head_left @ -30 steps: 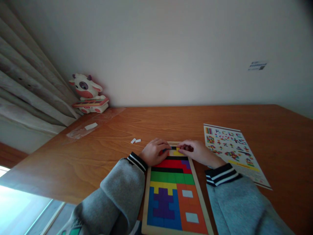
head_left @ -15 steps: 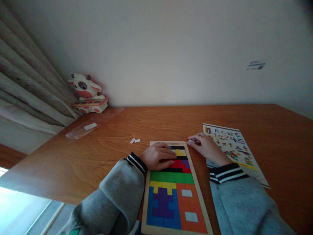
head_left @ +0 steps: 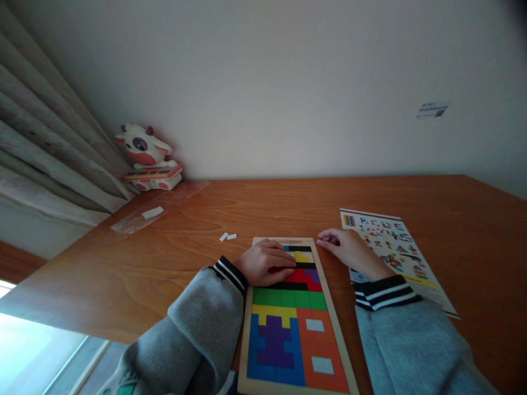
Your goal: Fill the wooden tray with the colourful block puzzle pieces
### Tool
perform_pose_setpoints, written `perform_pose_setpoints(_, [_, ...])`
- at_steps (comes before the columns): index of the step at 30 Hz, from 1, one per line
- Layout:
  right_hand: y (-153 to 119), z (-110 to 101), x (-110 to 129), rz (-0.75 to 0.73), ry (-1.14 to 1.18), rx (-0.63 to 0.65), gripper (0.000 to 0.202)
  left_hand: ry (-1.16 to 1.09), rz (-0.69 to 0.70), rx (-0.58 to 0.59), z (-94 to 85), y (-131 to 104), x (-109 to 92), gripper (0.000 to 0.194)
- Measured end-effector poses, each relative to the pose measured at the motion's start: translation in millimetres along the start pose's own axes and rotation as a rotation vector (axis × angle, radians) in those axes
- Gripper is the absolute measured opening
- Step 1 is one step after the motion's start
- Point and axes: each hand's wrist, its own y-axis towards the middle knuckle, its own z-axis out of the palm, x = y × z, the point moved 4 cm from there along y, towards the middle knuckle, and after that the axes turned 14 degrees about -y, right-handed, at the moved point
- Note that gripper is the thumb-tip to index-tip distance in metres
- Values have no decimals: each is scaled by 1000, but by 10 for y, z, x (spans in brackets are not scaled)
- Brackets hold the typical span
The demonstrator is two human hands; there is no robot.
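Observation:
A wooden-framed puzzle board [head_left: 346, 359] lies near me, filled with coloured block pieces: green, yellow, blue, purple, orange, red and black. Two whitish squares show within the orange part. My left hand [head_left: 267, 262] lies flat over the board's upper left, fingers spread and covering some pieces. Just right of the board's top corner is my right hand [head_left: 343, 247], fingers curled with the tips close together; whatever they hold, if anything, is hidden. Beneath my right forearm is a printed pattern sheet [head_left: 405, 252].
Two small white pieces [head_left: 231, 236] lie left of the board's top. Farther left are a clear plastic wrapper [head_left: 134, 222] with a white label and a cow toy [head_left: 146, 148] by the curtain [head_left: 53, 126]. A wall stands behind the table [head_left: 185, 258].
The whitish piece seen between my right fingertips no longer shows, and those fingers have drawn closer together. The sheet has shifted slightly. My left hand has hardly moved.

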Motion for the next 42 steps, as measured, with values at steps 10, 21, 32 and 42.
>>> perform_pose_setpoints(10, [9,-2,5,-8,31,-41,16,48,-109,-327,-354,-71,101,24])
perform_pose_setpoints(21, [-13,-17,127,-116,-52,-87,19,333,-308,-129,-862,-721,502,32])
perform_pose_setpoints(32, [-59,-62,241,-196,-67,-36,32,158,-221,-8,-514,-401,211,61])
perform_pose_setpoints(42, [-102,95,274,-224,-175,-38,55,118,-155,21,-350,-313,96,53])
